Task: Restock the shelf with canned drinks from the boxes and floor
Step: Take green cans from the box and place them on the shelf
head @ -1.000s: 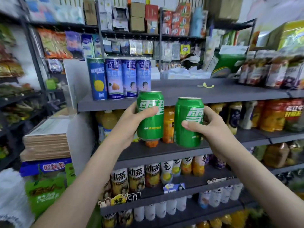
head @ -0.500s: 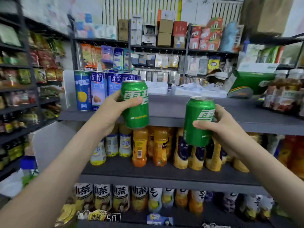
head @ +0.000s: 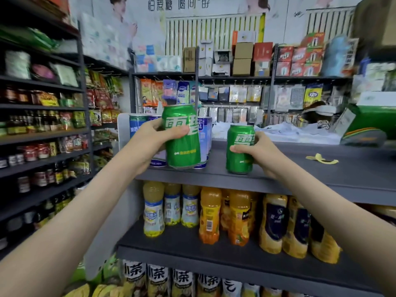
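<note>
The left hand (head: pixel 147 144) wraps its fingers and thumb round a green can (head: pixel 182 136), tilted slightly, at the left end of the top shelf (head: pixel 300 168) just in front of the blue cans (head: pixel 204 133) (whether its base touches, I cannot tell). The right hand (head: pixel 259 153) grips a second green can (head: pixel 239 148), upright near the shelf's front edge.
</note>
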### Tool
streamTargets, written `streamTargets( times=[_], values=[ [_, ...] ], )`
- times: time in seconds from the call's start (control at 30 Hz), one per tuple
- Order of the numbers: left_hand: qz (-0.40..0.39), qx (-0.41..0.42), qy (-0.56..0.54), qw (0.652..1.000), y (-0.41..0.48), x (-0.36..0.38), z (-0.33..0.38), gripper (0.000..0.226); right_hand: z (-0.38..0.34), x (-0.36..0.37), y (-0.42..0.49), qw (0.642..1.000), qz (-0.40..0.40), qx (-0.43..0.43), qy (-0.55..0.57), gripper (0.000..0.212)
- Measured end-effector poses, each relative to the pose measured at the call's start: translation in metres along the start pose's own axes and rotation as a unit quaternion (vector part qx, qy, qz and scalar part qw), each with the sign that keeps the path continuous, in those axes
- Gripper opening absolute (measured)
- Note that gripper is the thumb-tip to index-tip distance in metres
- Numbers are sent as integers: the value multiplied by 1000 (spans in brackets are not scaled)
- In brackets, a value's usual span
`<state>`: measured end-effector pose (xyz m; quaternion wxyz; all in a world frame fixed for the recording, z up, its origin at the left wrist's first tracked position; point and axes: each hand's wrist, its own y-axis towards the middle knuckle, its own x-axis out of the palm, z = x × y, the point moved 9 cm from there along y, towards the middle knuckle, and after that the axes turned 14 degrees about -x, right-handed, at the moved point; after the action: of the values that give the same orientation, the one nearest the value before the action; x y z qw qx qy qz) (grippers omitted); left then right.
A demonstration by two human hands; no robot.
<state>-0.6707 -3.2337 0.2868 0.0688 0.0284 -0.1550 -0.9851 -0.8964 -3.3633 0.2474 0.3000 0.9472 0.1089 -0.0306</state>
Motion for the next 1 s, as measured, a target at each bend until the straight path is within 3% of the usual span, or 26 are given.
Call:
streamTargets(
  times=[0.23, 0.43, 0.7, 1.0],
  values=[
    [-29, 6, 7, 1000, 12, 7, -5, 40, 21, -5, 28, 998, 18, 1, -60, 80],
    [-46, 14, -1, 999, 21, 35, -11, 44, 13, -28, 35, 985, -10, -55, -165, 85],
    [-68, -13, 2, 998, 41, 95, -29, 27, 23, -79, 46, 961, -32, -17, -273, 78],
    [-55, -48, 42, 996, 81, 153, -52, 24, 26, -85, 61, 958, -31, -47, -280, 64]
  ],
)
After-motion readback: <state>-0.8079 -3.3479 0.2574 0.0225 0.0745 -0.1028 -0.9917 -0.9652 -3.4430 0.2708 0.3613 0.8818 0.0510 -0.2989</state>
